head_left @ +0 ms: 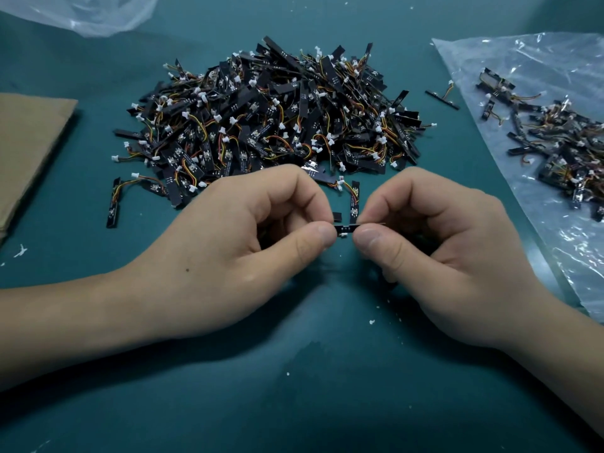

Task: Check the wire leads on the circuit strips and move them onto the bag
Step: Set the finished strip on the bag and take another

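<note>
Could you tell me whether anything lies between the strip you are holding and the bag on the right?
Nothing visible blocks it: between the held strip and the bag lies only bare mat, beyond the right hand pinching it.

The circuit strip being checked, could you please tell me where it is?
Head view, centre: the circuit strip is pinched between the left hand and right hand, just in front of the large pile.

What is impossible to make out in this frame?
Head view:
The held strip: ends covered by left hand and right hand; leads too small to judge.
The pile: lower strips buried under upper ones.
The bag: cut off by the right edge.
The cardboard: cut off by the left edge.
</note>
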A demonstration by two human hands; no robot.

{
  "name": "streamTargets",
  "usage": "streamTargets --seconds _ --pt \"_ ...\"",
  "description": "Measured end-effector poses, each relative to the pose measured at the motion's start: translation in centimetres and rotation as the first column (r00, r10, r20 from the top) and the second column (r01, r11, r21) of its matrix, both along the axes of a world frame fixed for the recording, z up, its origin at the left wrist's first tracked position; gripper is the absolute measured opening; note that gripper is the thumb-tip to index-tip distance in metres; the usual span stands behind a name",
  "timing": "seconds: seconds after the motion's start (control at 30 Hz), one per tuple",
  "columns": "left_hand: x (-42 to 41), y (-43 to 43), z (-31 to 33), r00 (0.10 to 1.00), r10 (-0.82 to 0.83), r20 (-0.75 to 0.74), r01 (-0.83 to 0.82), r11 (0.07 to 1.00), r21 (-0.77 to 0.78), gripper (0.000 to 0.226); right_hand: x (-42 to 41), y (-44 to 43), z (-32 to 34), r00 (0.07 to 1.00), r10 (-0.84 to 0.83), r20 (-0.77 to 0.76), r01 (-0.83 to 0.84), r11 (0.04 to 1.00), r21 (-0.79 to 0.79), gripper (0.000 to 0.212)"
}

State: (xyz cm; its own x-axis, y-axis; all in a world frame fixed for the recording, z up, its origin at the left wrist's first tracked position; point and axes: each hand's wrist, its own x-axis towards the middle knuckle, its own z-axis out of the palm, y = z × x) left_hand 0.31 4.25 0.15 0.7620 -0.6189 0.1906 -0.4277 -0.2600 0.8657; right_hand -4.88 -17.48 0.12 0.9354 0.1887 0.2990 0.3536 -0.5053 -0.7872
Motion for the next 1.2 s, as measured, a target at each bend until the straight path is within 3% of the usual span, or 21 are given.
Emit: streamTargets --seconds 0.37,1.07,1.2 --pt "-0.24 0.03 0.07 0.998 -0.022 0.062 0.017 0.996 0.089 0.007 0.01 -0.01 -0.12 1.000 0.018 -0.014 -0.018 0.999 -0.030 0.009" --pt "-0.34 0.07 0.02 0.999 -0.013 0.044 0.011 0.999 0.042 0.004 -0.01 -0.22 -0.08 0.996 0.059 -0.064 -0.058 0.998 0.013 0.010" --pt "-0.25 0.09 0.01 0.993 -0.020 0.115 0.010 0.996 0.088 0.007 0.00 -0.16 -0.02 0.995 0.071 -0.065 -0.070 0.997 0.007 0.010"
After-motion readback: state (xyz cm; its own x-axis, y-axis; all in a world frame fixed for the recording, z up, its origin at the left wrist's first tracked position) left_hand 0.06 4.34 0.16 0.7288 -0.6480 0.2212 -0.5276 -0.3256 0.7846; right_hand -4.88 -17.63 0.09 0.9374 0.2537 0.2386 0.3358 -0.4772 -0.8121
